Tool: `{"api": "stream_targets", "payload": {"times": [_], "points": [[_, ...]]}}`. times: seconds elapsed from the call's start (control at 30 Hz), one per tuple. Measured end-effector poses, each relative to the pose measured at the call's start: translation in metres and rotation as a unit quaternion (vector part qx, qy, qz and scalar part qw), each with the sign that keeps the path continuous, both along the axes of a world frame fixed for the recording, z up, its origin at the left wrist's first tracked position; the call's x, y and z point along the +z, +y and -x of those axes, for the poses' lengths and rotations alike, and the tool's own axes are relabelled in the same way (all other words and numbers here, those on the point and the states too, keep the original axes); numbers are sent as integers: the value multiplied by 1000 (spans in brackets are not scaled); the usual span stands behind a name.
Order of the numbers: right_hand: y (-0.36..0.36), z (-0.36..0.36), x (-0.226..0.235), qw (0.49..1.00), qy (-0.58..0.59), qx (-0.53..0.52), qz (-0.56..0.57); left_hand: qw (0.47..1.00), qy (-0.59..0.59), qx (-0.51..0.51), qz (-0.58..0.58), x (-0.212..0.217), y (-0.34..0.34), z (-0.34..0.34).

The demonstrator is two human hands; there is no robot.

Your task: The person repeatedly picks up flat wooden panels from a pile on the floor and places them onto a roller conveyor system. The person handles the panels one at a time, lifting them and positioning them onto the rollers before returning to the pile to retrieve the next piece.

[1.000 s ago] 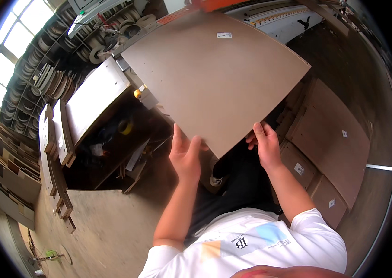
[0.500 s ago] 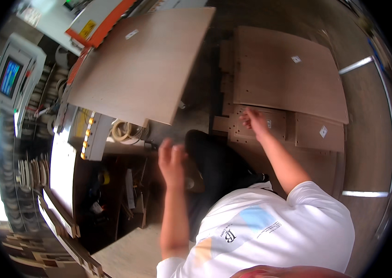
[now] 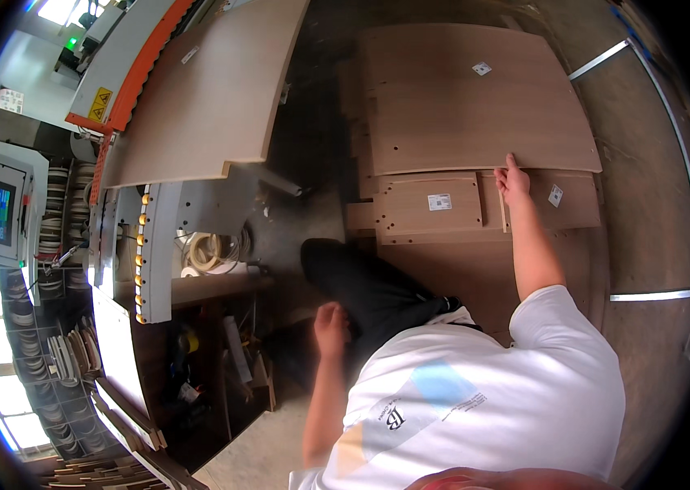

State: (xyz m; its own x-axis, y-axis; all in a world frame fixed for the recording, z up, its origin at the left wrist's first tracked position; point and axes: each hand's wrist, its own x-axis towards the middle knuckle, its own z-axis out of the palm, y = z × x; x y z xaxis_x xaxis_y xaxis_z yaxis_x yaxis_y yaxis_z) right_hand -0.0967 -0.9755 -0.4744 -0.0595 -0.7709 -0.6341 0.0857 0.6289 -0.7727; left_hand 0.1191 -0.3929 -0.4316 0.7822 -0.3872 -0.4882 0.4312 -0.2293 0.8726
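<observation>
Reaching right hand (image 3: 513, 181), fingers extended, touches near edge of top brown panel (image 3: 475, 106) on floor stack (image 3: 434, 204). Left hand (image 3: 332, 327) hangs loosely curled, empty. Another panel (image 3: 206, 98) lies on edge-banding machine (image 3: 128, 57); concrete floor (image 3: 647, 212), workshop.

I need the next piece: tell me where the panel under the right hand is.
The large brown panel tops the stack on the floor, upper right of the head view; the right hand touches its near edge, above smaller drilled panels.
</observation>
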Motion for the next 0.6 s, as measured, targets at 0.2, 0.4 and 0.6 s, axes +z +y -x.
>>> {"api": "stream_targets", "payload": {"times": [0.2, 0.4, 0.6], "points": [[-7, -1, -25, 999, -5, 25, 33, 992, -40, -31, -112, -61, 44, 14], [-1, 6, -31, 997, -42, 12, 68, 990, -83, -32, -109, -58, 29, 10], [97, -18, 61, 990, -132, 6, -39, 998, 18, -20, 61, 51, -39, 17]]}}
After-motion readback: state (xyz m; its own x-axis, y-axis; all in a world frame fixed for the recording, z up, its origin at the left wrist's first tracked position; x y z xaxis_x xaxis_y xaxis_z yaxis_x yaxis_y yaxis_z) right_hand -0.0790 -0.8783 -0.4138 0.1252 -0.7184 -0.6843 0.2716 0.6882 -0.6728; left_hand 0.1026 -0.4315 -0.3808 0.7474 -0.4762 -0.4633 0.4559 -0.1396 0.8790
